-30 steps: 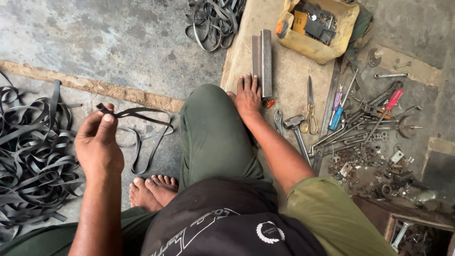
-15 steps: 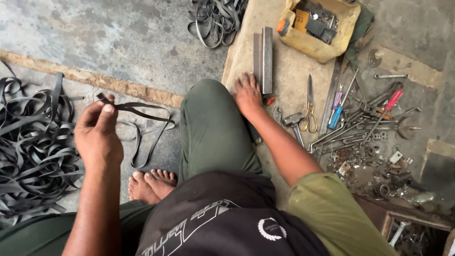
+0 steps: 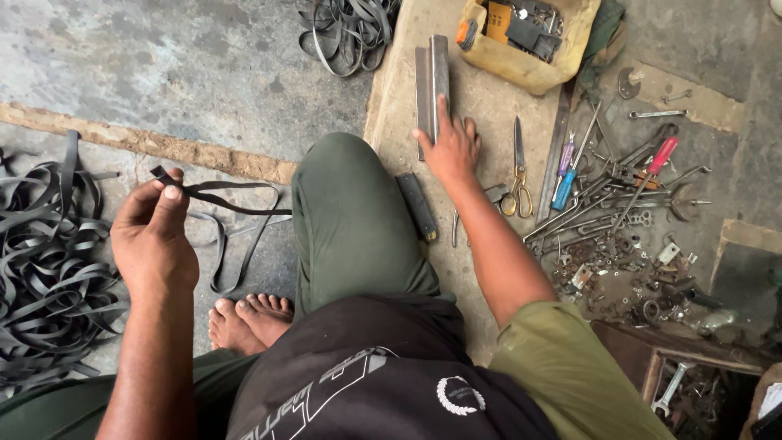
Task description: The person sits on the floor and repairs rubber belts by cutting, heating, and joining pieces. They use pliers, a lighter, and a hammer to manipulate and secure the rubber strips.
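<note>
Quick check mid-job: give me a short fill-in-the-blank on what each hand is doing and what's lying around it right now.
1. The left hand pinches a black ____ strip between thumb and fingers.
2. The right hand rests on a grey metal ____ on the stone slab.
3. Just right of that hand lie ____ with yellow handles.
4. The yellow container sits ____ the right hand in the picture.

Missing words: rubber; bar; scissors; above

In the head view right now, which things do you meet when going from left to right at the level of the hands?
Pile of black rubber strips → left hand pinching a black strip → right hand on a metal bar → scissors → red-handled tool.
</note>
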Demonstrator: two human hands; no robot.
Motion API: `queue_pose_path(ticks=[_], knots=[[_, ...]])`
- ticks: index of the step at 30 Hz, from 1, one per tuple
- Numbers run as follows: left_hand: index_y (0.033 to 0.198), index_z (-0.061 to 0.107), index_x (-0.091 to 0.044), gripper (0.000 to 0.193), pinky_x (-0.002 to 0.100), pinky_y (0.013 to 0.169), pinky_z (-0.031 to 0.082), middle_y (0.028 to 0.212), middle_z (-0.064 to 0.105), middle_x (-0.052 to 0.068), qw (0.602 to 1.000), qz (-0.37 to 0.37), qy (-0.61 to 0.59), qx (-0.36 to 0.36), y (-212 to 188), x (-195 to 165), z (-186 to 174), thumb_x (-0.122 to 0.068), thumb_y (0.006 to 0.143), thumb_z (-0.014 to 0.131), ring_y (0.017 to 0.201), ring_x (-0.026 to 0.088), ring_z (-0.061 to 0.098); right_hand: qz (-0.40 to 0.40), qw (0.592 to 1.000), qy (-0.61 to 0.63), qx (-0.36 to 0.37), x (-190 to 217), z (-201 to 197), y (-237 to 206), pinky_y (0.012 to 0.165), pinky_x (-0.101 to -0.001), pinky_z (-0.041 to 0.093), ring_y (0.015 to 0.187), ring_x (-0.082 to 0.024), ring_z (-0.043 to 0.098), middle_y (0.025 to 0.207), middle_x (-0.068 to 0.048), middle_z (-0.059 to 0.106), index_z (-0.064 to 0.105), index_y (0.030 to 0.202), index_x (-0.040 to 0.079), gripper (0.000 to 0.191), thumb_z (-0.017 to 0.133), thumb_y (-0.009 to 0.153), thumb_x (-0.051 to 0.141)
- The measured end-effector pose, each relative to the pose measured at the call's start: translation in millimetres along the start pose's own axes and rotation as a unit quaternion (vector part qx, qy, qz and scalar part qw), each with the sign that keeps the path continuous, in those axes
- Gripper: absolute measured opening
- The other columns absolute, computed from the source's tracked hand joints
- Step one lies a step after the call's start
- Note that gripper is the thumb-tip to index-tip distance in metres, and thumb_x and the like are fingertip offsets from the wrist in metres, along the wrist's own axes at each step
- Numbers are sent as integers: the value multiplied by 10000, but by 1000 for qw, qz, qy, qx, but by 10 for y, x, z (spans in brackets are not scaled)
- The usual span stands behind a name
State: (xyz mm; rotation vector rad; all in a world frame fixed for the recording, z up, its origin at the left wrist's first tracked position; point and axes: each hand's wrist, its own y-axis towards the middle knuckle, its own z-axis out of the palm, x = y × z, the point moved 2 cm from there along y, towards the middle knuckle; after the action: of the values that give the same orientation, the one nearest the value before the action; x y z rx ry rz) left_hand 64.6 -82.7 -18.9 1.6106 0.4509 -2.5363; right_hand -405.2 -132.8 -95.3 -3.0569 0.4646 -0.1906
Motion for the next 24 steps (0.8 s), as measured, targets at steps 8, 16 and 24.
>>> queue_pose_path(ticks=[8,16,24], knots=[[1157,680,9,150,299,1070,558,1269,720,167,1000,20,-10,-3,2,-158,6,30,1014,721,1201,211,699,6,998,-19,52,3,-138,-189,1053,-619,364,1336,-449,441,1402,-231,562,195,1642,210,964,614,912,680],[1115,679,-1,130,309,1090,562,1238,724,151,1000,5,-20,12,14,6,58,59,1005,713,1202,210,706,-91,966,-229,-73,44,-6,-414,1037,-601,369,1343,-446,411,1423,-234,543,322,1524,57,999,611,864,749],[1155,686,18,149,288,1060,545,1251,725,153,999,35,-8,3,-21,-141,0,53,1013,712,1163,192,694,-26,996,-87,15,58,-70,-97,1001,-587,393,1307,-452,448,1406,-266,519,251,1626,131,1030,709,849,629]])
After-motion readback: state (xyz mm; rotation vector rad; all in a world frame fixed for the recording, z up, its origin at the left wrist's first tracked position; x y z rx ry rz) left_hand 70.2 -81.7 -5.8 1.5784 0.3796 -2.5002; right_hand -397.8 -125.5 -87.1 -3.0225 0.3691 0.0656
